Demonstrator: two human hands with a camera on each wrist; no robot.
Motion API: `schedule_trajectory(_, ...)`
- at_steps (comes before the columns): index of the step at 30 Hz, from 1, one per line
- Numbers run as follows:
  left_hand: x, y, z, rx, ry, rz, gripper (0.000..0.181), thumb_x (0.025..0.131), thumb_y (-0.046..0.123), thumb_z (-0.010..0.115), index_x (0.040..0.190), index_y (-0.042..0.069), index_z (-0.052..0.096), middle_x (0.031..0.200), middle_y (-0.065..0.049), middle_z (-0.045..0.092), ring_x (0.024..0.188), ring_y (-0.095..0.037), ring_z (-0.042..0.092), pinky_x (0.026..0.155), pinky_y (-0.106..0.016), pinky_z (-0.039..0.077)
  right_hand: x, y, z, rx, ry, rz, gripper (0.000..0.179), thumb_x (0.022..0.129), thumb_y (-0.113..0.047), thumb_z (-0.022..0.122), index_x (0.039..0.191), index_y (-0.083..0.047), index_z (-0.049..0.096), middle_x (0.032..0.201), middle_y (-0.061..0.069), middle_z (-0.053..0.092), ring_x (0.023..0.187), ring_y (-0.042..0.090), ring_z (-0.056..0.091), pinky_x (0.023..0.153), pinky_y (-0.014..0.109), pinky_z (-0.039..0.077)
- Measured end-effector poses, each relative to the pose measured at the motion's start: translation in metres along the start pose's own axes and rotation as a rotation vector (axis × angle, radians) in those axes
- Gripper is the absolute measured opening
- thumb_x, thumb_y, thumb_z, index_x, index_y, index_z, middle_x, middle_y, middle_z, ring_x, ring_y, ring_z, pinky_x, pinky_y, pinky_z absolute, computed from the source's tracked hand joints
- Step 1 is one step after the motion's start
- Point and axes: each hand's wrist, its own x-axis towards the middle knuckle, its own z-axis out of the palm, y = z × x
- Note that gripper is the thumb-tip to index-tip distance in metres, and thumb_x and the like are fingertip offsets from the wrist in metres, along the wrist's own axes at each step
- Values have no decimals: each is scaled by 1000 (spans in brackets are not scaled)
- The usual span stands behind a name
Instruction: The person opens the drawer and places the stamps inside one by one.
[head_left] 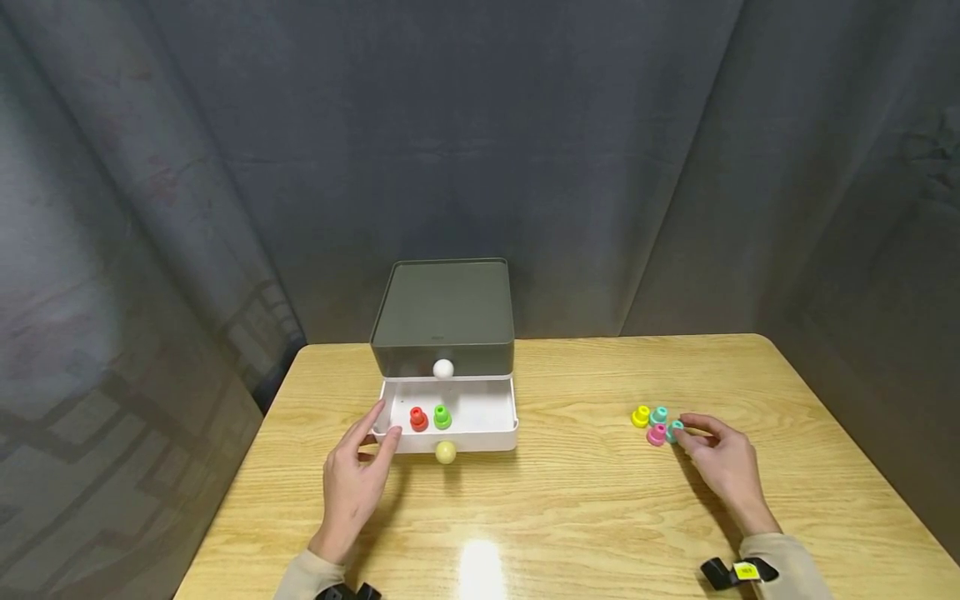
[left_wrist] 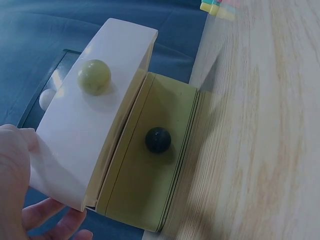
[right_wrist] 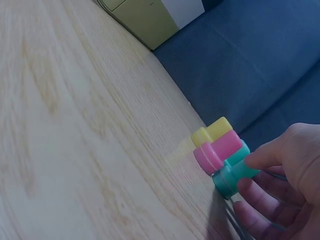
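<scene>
My left hand (head_left: 354, 482) holds the left front corner of a pulled-out white drawer (head_left: 480, 442), thumb at its front and fingers along its side. Inside the drawer a red stepped peg (head_left: 417, 419) and a green stepped peg (head_left: 442, 417) stand upright side by side. Over on the right, my right hand (head_left: 722, 460) pinches a teal stepped peg (right_wrist: 234, 177) between thumb and fingers. Close beside it stand a pink peg (right_wrist: 218, 151), a yellow peg (right_wrist: 212, 132) and a second teal peg (head_left: 658, 416).
The drawer belongs to a small cabinet with a dark grey top (head_left: 450, 304) and a white upper knob (head_left: 443, 368). Below it, an olive drawer (left_wrist: 150, 185) with a dark knob (left_wrist: 158, 140) is closed. Grey curtains (head_left: 480, 150) hang behind the wooden table (head_left: 570, 508).
</scene>
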Motion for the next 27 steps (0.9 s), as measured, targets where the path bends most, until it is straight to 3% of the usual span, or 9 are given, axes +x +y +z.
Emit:
schedule_trajectory(5,-1,0,-1,6,-2,5,46,98,23,78,143,18,70,130,-11,77,91,-4,65,70,-20,57,1,1,0,-20,-7,-13,43,102,-29,73,132,2,71,131,29,71,81,-4,59,62,15,50)
schedule_trajectory(12,0,0,-1,8,-4,6,46,98,22,79,143,19,70,129,-10,78,90,-4,65,70,-21,58,1,2,0,-46,-21,-18,45,102,-32,72,133,1,70,132,28,72,98,17,70,68,9,45)
schedule_trajectory(27,0,0,-1,14,-4,8,47,97,22,80,143,20,70,128,-8,78,90,-5,66,71,-21,59,0,1,-5,-5,-12,34,49,104,-35,70,137,1,68,130,29,71,78,-3,58,62,17,51)
